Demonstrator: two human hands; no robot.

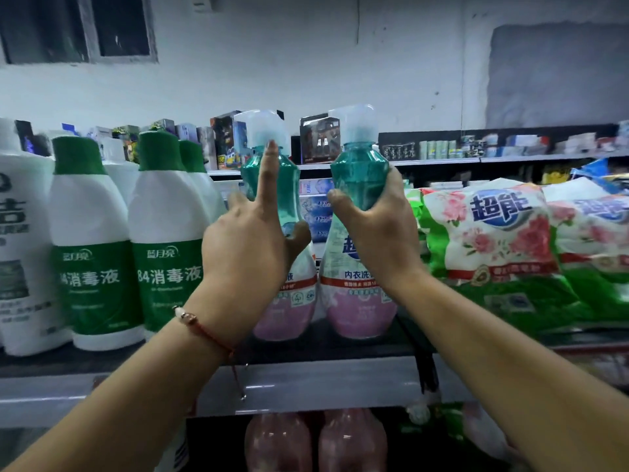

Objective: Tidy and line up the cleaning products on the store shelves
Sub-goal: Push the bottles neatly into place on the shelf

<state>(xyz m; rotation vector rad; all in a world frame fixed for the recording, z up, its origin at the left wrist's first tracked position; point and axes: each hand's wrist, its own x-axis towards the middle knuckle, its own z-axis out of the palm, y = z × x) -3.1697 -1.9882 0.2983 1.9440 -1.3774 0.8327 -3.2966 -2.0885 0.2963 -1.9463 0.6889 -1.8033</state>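
Note:
Two teal-and-pink laundry liquid bottles with clear caps stand side by side on the top shelf point(306, 386). My right hand point(377, 229) is wrapped around the waist of the right bottle point(357, 178). My left hand point(248, 240) rests against the left bottle point(289, 301), its fingers spread, the index finger pointing up along the neck and the thumb on the bottle's front. A red cord bracelet sits on my left wrist.
White-and-green disinfectant bottles point(166, 253) stand in a row to the left. Floral detergent bags point(503, 240) lie stacked to the right. Pink bottles point(350, 444) show on the shelf below. Another shelf unit with small boxes point(320, 137) stands behind.

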